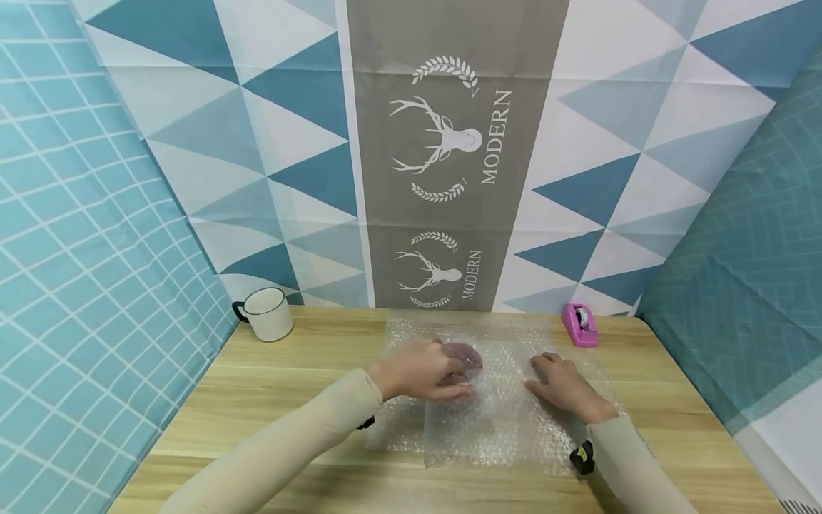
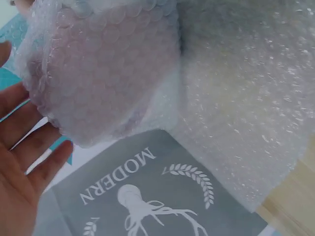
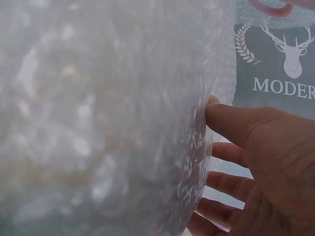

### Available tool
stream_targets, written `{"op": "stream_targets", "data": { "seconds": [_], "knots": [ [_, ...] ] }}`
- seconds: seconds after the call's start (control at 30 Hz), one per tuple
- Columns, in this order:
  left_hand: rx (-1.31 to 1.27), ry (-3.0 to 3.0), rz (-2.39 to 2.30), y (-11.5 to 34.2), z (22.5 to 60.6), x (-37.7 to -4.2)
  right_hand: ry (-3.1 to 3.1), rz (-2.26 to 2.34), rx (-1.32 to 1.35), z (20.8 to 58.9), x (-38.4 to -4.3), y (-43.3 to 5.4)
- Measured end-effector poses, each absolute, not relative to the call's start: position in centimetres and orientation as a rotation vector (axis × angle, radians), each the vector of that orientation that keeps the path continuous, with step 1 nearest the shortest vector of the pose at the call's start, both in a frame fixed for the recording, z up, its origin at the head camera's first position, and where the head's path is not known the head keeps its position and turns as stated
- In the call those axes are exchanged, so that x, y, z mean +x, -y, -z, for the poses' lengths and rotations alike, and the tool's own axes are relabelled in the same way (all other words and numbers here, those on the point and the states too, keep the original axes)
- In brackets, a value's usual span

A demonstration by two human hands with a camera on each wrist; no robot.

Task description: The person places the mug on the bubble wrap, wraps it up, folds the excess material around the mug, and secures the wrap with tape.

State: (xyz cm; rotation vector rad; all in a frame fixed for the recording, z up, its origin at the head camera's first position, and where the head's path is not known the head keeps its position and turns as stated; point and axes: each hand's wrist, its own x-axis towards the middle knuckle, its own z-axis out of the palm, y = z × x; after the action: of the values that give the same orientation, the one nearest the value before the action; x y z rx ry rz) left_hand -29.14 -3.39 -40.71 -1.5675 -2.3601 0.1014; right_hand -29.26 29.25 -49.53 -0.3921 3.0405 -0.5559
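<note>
A sheet of bubble wrap [image 1: 475,435] lies on the wooden table in front of me. Near its middle sits a pinkish, rounded thing [image 1: 467,355], seen through a layer of the wrap in the left wrist view. My left hand [image 1: 420,369] holds this wrapped thing, its fingers [image 2: 24,118] along the side. To the right, my right hand [image 1: 565,385] grips the bubble wrap, with the thumb [image 3: 236,118] against the near face and the other fingertips partly hidden behind it. A pink curved piece [image 3: 273,9] shows at the top of the right wrist view.
A white mug [image 1: 270,318] with a black handle stands at the back left of the wooden table [image 1: 257,400]. At the back right is a pink tape dispenser [image 1: 580,327]. Patterned cloth [image 1: 443,143] covers the wall behind, and tiled cloth [image 1: 83,250] hangs at left.
</note>
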Motion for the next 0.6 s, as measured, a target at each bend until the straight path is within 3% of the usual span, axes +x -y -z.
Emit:
{"op": "stream_targets", "data": {
  "seconds": [0.27, 0.6],
  "knots": [
    [-1.583, 2.396, -0.324, 4.2, 42.2, -29.2, -3.032, 0.560, -0.380, 49.8, -29.2, -29.2],
    [-1.528, 2.436, -0.241, 3.5, 42.8, -29.0, -3.038, 0.570, -0.373, 49.8, -29.1, -29.3]
  ]
}}
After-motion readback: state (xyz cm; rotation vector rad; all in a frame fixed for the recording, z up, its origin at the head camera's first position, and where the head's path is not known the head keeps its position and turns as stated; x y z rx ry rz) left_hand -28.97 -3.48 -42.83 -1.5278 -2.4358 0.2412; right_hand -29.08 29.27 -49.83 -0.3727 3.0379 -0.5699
